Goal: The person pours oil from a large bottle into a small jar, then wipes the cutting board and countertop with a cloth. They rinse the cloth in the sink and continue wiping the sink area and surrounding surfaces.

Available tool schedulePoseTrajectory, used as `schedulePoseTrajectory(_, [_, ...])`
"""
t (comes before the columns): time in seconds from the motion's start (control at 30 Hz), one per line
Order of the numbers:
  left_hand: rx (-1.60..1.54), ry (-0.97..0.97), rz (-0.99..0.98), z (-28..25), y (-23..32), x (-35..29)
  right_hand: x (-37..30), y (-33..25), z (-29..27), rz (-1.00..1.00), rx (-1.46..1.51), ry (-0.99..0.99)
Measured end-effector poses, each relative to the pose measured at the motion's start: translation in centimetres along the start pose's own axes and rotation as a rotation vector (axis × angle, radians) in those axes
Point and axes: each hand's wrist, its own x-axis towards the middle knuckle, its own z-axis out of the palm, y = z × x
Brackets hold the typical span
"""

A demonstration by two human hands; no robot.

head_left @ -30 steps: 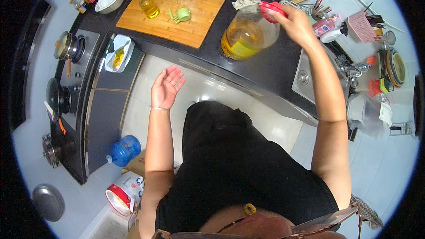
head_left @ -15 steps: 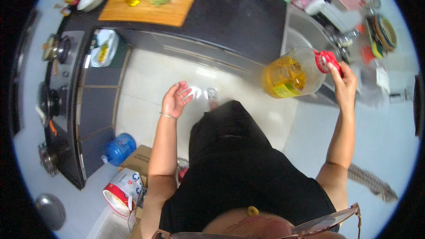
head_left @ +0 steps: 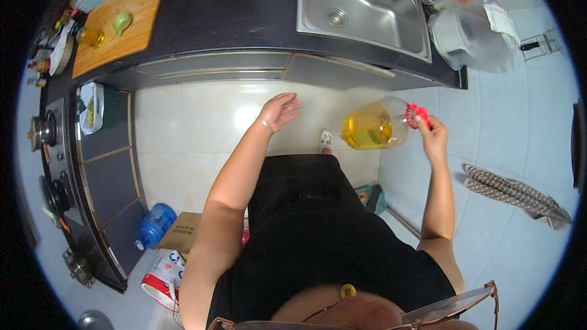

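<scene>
A large clear jug of yellow oil (head_left: 370,125) hangs tilted in the air at the right, over the floor. My right hand (head_left: 433,136) is closed on its red handle and cap (head_left: 417,115) at the top end. My left hand (head_left: 280,112) is held out over the floor in front of the counter, with a bracelet at the wrist. Its fingers are apart, slightly curled, and hold nothing. The jug and my left hand do not touch.
A steel sink (head_left: 391,33) is set in the black counter (head_left: 238,9). On a wooden cutting board (head_left: 131,30) lie a small glass of yellow oil (head_left: 90,37) and a green vegetable (head_left: 121,22). A blue water bottle (head_left: 156,225) and cardboard box (head_left: 181,230) stand on the left. A towel (head_left: 520,195) hangs at right.
My view has turned to the right, so the sink shows fully and the cutting board has shifted left. The jug, still in my right hand, appears lower. My left hand stays empty.
</scene>
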Motion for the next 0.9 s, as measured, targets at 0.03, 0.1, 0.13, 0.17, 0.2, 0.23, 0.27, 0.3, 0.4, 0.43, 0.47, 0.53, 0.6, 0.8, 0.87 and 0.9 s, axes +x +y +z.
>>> schedulePoseTrajectory(0.03, [0.001, -0.036, -0.019, 2.1, -1.2, 2.5, 0.0, 2.4, 0.0, 0.007, 0.006, -0.017])
schedulePoseTrajectory(0.1, [-0.037, -0.054, -0.010, 6.4, -3.9, 7.7, -0.1, 6.3, 0.5, 0.008, 0.015, -0.020])
schedulePoseTrajectory(0.13, [-0.074, -0.025, 0.008, 8.0, -5.7, 10.0, -0.5, 8.0, 0.7, 0.000, -0.051, -0.047])
schedulePoseTrajectory(0.17, [-0.108, -0.001, 0.036, 9.8, -6.8, 12.6, -0.3, 9.5, 0.8, -0.018, -0.113, -0.068])
schedulePoseTrajectory(0.2, [-0.154, 0.028, 0.091, 11.2, -7.8, 14.9, -0.2, 11.5, 0.9, -0.007, -0.128, -0.093])
schedulePoseTrajectory(0.23, [-0.186, 0.091, 0.130, 12.4, -8.4, 17.2, 0.1, 12.7, 0.8, 0.001, -0.141, -0.118])
schedulePoseTrajectory(0.27, [-0.219, 0.154, 0.171, 13.4, -8.7, 19.5, 0.6, 13.6, 0.2, 0.050, -0.164, -0.177])
schedulePoseTrajectory(0.3, [-0.255, 0.220, 0.208, 13.9, -9.3, 21.6, 1.2, 15.5, 0.0, 0.049, -0.172, -0.188])
schedulePoseTrajectory(0.4, [-0.317, 0.356, 0.193, 14.2, -10.2, 25.4, 2.2, 21.0, -0.1, 0.047, -0.196, -0.232])
schedulePoseTrajectory(0.43, [-0.356, 0.301, 0.157, 15.1, -10.2, 25.3, 2.7, 21.8, -0.1, 0.044, -0.200, -0.247])
schedulePoseTrajectory(0.47, [-0.398, 0.247, 0.123, 15.9, -10.2, 25.0, 3.0, 22.6, -0.2, 0.038, -0.205, -0.264])
schedulePoseTrajectory(0.53, [-0.494, 0.109, 0.130, 15.6, -10.9, 25.6, 3.9, 23.5, -0.4, 0.042, -0.263, -0.311])
schedulePoseTrajectory(0.6, [-0.484, 0.144, 0.193, 15.2, -11.8, 26.2, 4.5, 24.7, -0.4, 0.046, -0.306, -0.349])
schedulePoseTrajectory(0.8, [0.026, 0.502, 0.212, 12.5, -15.3, 19.0, 5.9, 27.1, 2.0, 0.029, -0.243, -0.453])
schedulePoseTrajectory(0.87, [0.138, 0.552, 0.206, 9.8, -16.0, 15.7, 6.4, 27.5, 4.2, -0.019, -0.205, -0.487])
schedulePoseTrajectory(0.9, [0.172, 0.555, 0.208, 8.7, -16.0, 14.2, 6.8, 27.2, 5.1, -0.049, -0.220, -0.510])
